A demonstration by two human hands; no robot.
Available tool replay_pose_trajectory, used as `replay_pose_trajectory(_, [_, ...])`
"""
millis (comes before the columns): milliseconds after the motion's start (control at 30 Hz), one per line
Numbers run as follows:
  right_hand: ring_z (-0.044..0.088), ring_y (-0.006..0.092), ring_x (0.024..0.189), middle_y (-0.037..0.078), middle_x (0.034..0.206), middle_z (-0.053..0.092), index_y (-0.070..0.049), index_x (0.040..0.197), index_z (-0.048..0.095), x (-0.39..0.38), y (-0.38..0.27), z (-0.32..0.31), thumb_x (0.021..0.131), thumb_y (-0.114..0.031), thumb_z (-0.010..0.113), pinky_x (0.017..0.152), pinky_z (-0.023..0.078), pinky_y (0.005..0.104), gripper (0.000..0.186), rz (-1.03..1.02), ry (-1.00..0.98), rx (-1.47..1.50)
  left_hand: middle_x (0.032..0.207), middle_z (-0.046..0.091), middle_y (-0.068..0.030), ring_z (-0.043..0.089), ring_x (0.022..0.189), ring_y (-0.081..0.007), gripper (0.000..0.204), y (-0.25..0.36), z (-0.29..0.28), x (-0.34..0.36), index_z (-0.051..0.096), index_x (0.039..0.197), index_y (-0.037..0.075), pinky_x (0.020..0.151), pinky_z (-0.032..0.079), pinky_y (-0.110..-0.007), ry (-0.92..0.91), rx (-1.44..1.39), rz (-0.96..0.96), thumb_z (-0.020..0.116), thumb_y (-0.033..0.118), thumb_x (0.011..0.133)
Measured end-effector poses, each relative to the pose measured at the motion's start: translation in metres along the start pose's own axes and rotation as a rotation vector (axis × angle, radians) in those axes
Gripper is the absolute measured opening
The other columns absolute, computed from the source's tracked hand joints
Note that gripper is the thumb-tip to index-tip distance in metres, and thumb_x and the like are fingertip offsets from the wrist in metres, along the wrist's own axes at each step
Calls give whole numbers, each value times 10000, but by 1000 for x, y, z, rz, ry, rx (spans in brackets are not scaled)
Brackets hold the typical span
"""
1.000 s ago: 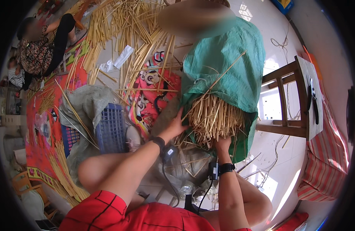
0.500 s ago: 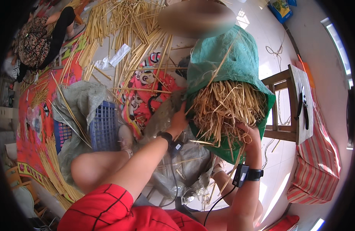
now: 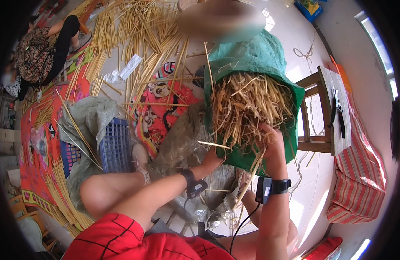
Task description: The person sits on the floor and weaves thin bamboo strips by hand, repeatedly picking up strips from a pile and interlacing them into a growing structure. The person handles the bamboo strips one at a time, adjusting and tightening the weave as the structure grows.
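A green woven sack (image 3: 247, 56) lies on its side in front of me, its mouth turned toward me. Dry straw stalks (image 3: 250, 104) with frayed, curling ends fill the opening. My right hand (image 3: 273, 143) is at the lower right of the bundle, its fingers closed round some of the stalks. A few stalks hang below it along my wrist. At the sack's lower left rim is my left hand (image 3: 210, 164), closed against the green edge, with its fingertips partly hidden. A single pale stalk (image 3: 214, 144) sticks out just above it.
Loose straw (image 3: 135, 26) covers the floor beyond. A blue plastic basket (image 3: 116, 145), draped with a grey sack (image 3: 89, 115), stands left. Pliers (image 3: 337, 115) lie on a wooden stool (image 3: 330, 99) at right. Another person (image 3: 39, 56) sits far left.
My left hand has come down from the sack's left side to its lower left rim. My right hand has shifted slightly left and up, and the sack appears a little further left.
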State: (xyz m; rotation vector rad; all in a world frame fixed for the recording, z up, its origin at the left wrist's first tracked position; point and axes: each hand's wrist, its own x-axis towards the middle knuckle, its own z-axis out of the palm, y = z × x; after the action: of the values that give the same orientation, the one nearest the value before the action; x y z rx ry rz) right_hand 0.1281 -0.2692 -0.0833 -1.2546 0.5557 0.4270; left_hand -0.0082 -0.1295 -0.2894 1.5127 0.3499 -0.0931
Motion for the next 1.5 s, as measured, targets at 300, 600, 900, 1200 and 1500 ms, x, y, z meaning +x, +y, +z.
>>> replay_pose_trajectory(300, [658, 218, 663, 136, 861, 659, 68, 1011, 596, -3, 3, -62, 791, -77, 629, 494, 538, 301, 266, 13, 16, -180, 989, 654, -131, 628, 870, -221, 307, -15, -8, 110, 590, 1074, -14, 742, 491, -361, 159, -319, -7, 683, 106, 806])
replay_pose_trajectory(600, [518, 118, 498, 28, 662, 579, 47, 834, 609, 4, 112, -89, 697, -33, 643, 438, 399, 264, 163, -84, 166, -485, 996, 664, -86, 629, 919, -238, 511, 54, -79, 90, 518, 1218, -11, 809, 491, -328, -231, 275, -233, 698, -13, 739])
replay_pose_trajectory(900, [509, 121, 472, 46, 586, 564, 65, 683, 602, 12, 125, -80, 661, -75, 620, 417, 370, 306, 143, -253, 261, -642, 805, 547, 5, 564, 607, -105, 399, 101, -141, 102, 459, 1246, 115, 510, 445, -231, -86, -226, -320, 619, 149, 882])
replay_pose_trajectory(1200, [629, 162, 620, 119, 739, 664, 96, 926, 614, -7, 70, -70, 659, -75, 702, 549, 500, 286, 329, -230, 186, -526, 1037, 535, -68, 547, 665, -106, 494, 225, -132, 121, 350, 1416, 109, 572, 498, -262, -29, -68, -200, 506, 183, 953])
replay_pose_trajectory(1500, [653, 375, 897, 229, 953, 669, -11, 1094, 597, -23, 78, -29, 654, -252, 728, 800, 515, 433, 518, -128, 393, -1018, 1011, 606, -119, 609, 918, -308, 405, 274, 48, 145, 683, 1060, 119, 774, 491, -402, -361, 1014, 529, 760, 355, 740])
